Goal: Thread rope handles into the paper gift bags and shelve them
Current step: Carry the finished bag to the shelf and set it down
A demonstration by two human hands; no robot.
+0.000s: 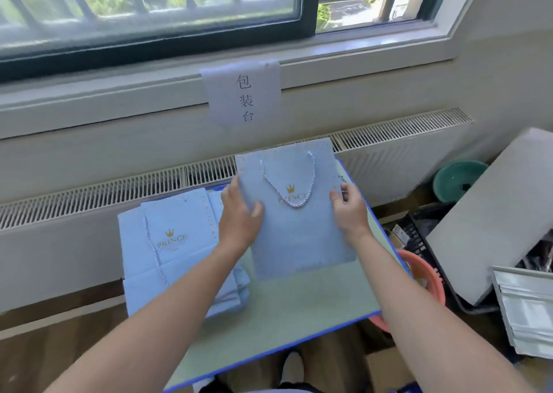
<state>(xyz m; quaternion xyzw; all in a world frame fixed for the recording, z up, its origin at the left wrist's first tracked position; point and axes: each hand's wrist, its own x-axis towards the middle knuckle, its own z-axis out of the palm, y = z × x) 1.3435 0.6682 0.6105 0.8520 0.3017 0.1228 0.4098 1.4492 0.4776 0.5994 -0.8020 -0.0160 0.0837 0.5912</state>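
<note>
Hands hold bag upright, handle-end away.

"PRINCE" on bags; sign "包装台"

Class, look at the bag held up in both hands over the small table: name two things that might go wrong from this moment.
1. The held bag is gripped only at its side edges by the left hand and right hand; the paper might crease or slip.
2. The stack of bags overhangs the table at its left edge; a nudge might tip it off.
</note>
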